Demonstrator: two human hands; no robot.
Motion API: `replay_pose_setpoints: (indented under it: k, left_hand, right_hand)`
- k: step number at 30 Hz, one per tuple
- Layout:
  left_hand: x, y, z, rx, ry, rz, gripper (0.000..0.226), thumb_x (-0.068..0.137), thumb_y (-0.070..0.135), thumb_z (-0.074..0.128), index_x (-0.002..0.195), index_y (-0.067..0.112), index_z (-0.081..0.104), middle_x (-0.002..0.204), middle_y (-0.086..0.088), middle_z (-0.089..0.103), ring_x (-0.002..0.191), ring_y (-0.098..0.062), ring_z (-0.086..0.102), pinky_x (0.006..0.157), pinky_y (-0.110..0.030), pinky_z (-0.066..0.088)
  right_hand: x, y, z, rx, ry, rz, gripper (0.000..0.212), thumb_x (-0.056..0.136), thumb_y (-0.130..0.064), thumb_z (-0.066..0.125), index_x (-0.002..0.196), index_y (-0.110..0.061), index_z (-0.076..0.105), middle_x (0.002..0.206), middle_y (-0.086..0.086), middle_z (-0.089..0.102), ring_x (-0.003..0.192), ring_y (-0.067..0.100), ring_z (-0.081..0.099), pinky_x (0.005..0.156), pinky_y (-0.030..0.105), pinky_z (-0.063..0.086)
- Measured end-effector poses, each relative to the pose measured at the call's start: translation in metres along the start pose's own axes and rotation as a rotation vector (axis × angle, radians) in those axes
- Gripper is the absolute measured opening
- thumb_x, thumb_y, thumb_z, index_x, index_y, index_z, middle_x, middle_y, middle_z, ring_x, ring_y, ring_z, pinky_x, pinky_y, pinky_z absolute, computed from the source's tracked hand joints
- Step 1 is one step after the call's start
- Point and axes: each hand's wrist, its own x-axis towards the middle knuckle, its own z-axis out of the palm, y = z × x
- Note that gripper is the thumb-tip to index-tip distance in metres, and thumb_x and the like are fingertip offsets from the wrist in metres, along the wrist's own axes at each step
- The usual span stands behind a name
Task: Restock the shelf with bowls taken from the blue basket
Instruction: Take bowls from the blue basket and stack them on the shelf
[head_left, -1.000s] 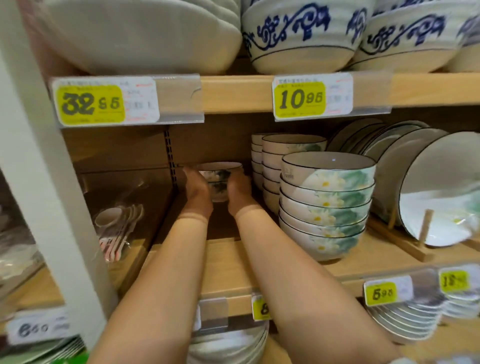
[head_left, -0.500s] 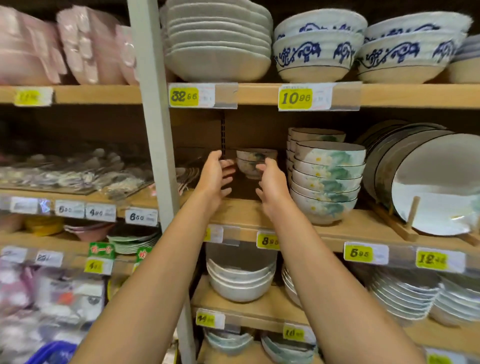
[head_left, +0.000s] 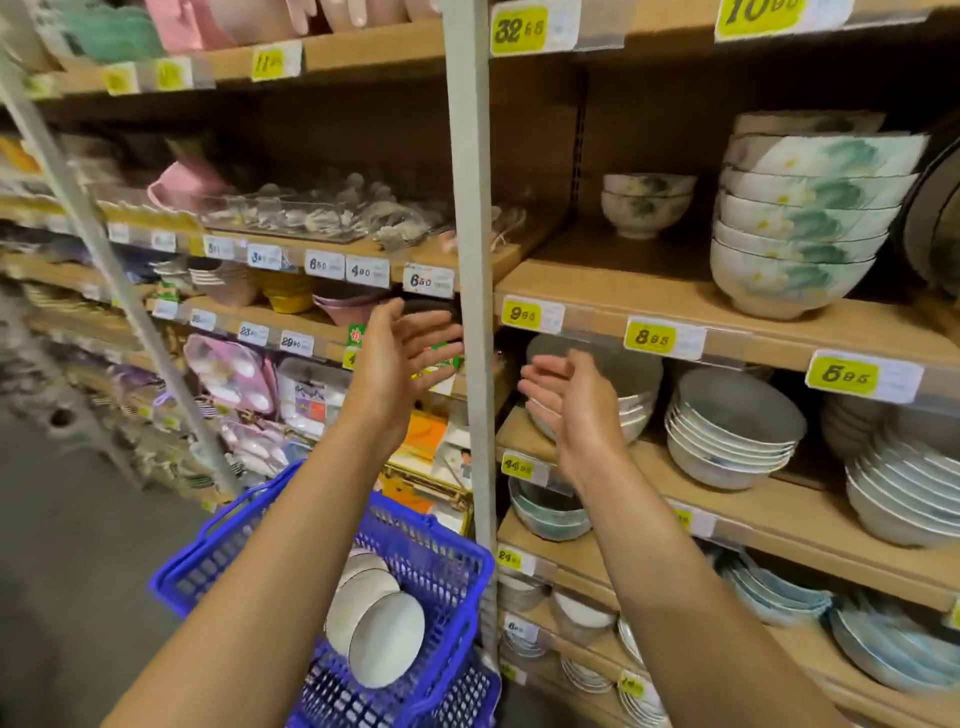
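- Fingers (head_left: 434, 345) of the left hand (head_left: 400, 364) are spread and nearly straight and hold nothing. Those of the right hand (head_left: 576, 410) are loosely curved, palm turned toward the left hand, and also empty.
- One second ago both hands clasped the upper small bowl at the back of the shelf. Half a second ago they had let go and hung just beside it. Now they have dropped below the shelf's front edge, well apart from the bowls.
- Since then the view has swung down and left, bringing the blue basket (head_left: 436, 566) into sight at the bottom.
- Two small bowls (head_left: 647, 205) stand stacked near the back left corner of the shelf (head_left: 613, 291), where they stood before.
- Five larger floral bowls (head_left: 800, 228) are stacked to their right, nearer the front edge. Another stack shows behind them, but its count is hidden.
- Three white bowls (head_left: 382, 634) show in the basket, leaning on one another. The left forearm crosses over the basket and hides part of it.
- One grey upright post (head_left: 470, 208) rises between the two hands, just behind the left fingertips.
- Three yellow price tags (head_left: 654, 338) sit along the shelf's front edge.
- Stacks of pale dishes (head_left: 727, 431) fill the lower boards, behind the right hand.
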Motion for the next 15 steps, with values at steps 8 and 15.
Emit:
replay_pose_setpoints:
  k: [8, 15]
  left_hand:
    - [0.017, -0.019, -0.120, -0.014, 0.132, -0.029, 0.047, 0.102, 0.037, 0.028, 0.097, 0.009, 0.066, 0.100, -0.011, 0.071, 0.090, -0.022, 0.067, 0.079, -0.033, 0.051]
    - [0.059, -0.064, -0.216, 0.073, 0.159, -0.172, 0.043, 0.102, 0.032, 0.027, 0.093, 0.010, 0.062, 0.092, -0.008, 0.069, 0.079, -0.018, 0.063, 0.071, -0.030, 0.046]
  right_hand:
    - [0.010, 0.096, 0.069, -0.150, -0.042, 0.152, 0.039, 0.102, -0.028, 0.032, 0.085, -0.012, 0.063, 0.095, 0.010, 0.070, 0.091, 0.023, 0.066, 0.085, 0.035, 0.050]
    - [0.025, 0.196, 0.134, -0.326, 0.035, 0.327, 0.039, 0.102, -0.024, 0.034, 0.084, -0.007, 0.064, 0.099, 0.020, 0.066, 0.078, 0.023, 0.060, 0.063, 0.028, 0.043]
